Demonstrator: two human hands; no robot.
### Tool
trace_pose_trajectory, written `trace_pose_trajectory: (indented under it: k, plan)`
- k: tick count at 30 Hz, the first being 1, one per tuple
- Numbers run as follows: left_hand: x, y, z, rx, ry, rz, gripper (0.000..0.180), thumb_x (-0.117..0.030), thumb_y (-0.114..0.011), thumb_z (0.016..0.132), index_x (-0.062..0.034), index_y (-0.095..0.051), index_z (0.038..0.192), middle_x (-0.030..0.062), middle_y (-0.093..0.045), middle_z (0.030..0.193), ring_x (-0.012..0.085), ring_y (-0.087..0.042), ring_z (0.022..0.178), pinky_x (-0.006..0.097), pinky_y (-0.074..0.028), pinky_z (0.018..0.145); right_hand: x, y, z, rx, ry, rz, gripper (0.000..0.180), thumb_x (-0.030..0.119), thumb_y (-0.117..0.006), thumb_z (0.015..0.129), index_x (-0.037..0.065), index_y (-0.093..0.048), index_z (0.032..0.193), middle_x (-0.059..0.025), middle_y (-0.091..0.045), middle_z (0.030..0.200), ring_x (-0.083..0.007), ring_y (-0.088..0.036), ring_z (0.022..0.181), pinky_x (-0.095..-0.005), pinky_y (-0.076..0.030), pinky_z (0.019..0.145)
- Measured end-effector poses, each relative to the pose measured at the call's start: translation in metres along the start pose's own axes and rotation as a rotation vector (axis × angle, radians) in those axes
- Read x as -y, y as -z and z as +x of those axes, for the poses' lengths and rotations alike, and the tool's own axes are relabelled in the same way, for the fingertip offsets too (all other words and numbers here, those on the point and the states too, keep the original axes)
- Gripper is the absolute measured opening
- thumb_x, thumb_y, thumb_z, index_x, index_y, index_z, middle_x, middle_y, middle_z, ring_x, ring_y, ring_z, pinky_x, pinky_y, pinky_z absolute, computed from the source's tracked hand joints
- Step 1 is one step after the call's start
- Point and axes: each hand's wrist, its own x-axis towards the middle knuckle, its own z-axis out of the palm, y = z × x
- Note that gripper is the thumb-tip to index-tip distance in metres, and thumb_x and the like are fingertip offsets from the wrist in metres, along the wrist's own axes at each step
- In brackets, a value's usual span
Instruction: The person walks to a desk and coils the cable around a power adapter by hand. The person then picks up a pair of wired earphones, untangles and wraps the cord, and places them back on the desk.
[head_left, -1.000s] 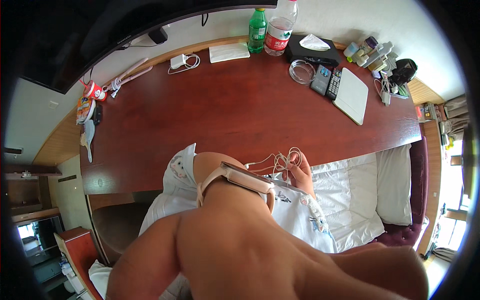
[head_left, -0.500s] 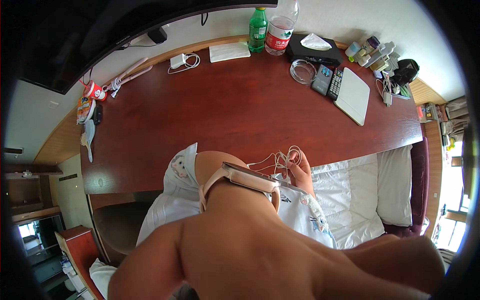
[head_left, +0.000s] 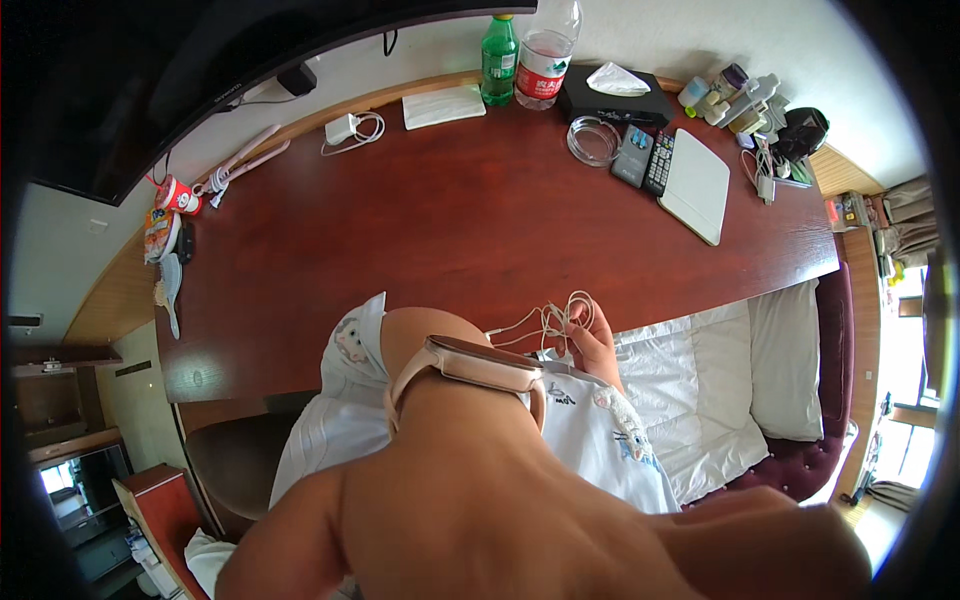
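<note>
My right hand [head_left: 592, 345] is closed on a thin white cable [head_left: 566, 318] gathered in several loose loops, just past the near edge of the desk. One end of the cable stretches left toward my left hand [head_left: 432, 325]. A rose-gold watch with a pale pink band [head_left: 480, 366] sits on the left wrist. The left forearm fills the lower middle of the picture. The left hand's fingers are hidden behind the wrist and watch, so their grip does not show. Under both hands lies a white garment with embroidered animals [head_left: 615, 425].
On the reddish-brown desk [head_left: 420, 220] stand a green bottle [head_left: 498, 65] and a clear bottle [head_left: 545, 70]. Nearby are a black tissue box [head_left: 615, 100], coiled clear cable [head_left: 594, 142], remote [head_left: 659, 163], pale tablet case [head_left: 695, 185], white charger [head_left: 342, 129] and hairbrush [head_left: 172, 290]. White bedding [head_left: 660, 380] lies right.
The view has shifted slightly, so the desk items appear a little further left. My right hand still holds the looped cable; its loops have moved slightly.
</note>
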Motion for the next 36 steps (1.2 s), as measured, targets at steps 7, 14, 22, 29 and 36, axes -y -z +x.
trace_pose_trajectory:
  k: [7,14,22,29,36]
  plan:
    - [-0.021,0.029,-0.001,0.062,-0.022,-0.055,0.034,-0.032,-0.056,0.082,0.0011,-0.056,0.074,0.0124,-0.057,0.072,0.0228,-0.057,0.062,0.034,-0.044,0.052,0.017,0.008,0.013,0.024,0.153,0.043,0.016,-0.005,-0.049,0.083,0.009,-0.045,0.091,0.0009,-0.049,0.081,-0.0079,-0.051,0.067,-0.0221,-0.044,0.055]
    - [0.05,0.063,-0.11,-0.115,0.719,0.427,0.065,-0.019,-0.069,0.073,0.0017,-0.041,0.128,0.0112,-0.044,0.129,0.017,-0.051,0.107,0.031,-0.042,0.089,0.097,-0.034,0.03,0.314,0.268,0.137,0.013,-0.002,-0.049,0.085,0.007,-0.044,0.093,-0.0022,-0.05,0.082,-0.012,-0.054,0.063,-0.0206,-0.044,0.049]
    - [0.026,0.092,-0.15,-0.269,1.156,0.047,0.024,-0.019,-0.062,0.085,0.0009,-0.064,0.098,0.0009,-0.061,0.064,0.0022,-0.049,0.051,0.017,-0.036,0.044,0.151,-0.015,0.032,0.096,0.596,-0.07,0.021,-0.01,-0.048,0.081,0.007,-0.047,0.093,-0.0039,-0.053,0.09,-0.0012,-0.035,0.05,-0.0162,-0.023,0.04]
    - [0.001,0.103,-0.159,-0.626,0.983,0.619,0.025,-0.025,-0.06,0.087,-0.0021,-0.067,0.089,0.0023,-0.063,0.072,0.0012,-0.043,0.047,0.018,-0.033,0.042,0.168,0.019,0.024,-0.187,0.843,-0.049,0.022,-0.011,-0.049,0.081,0.007,-0.049,0.094,-0.008,-0.055,0.096,-0.0008,-0.031,0.05,-0.0149,-0.023,0.042]
    - [-0.029,0.12,-0.132,-0.838,0.597,0.958,0.023,-0.022,-0.058,0.088,-0.0007,-0.065,0.092,0.0052,-0.065,0.08,0.006,-0.053,0.065,0.022,-0.042,0.062,0.183,0.061,0.007,-0.435,1.042,-0.102,0.027,-0.006,-0.052,0.084,0.006,-0.049,0.107,-0.0089,-0.058,0.094,-0.002,-0.034,0.051,-0.0159,-0.027,0.043]
